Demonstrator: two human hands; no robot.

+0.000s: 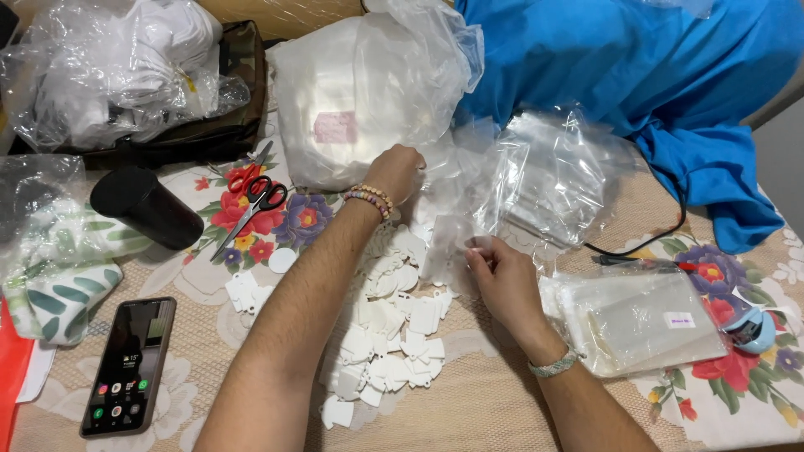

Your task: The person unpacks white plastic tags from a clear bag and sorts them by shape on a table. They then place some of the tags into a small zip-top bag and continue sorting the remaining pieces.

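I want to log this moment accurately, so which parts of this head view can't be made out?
- Left hand fingertips: hidden in crumpled clear plastic, grip unclear.
- Right hand: what its fingers pinch is too small and transparent to tell.
- White tags: part of the pile lies under the left forearm.
- Bag contents: blurred by cloudy plastic.
- Black cable: its end disappears under the blue cloth.

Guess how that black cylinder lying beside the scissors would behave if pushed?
The black cylinder lies on its side on the flowered tablecloth, so it would probably roll rather than slide. Its walls look rigid, likely not floppy. It could bump the red-handled scissors close by.
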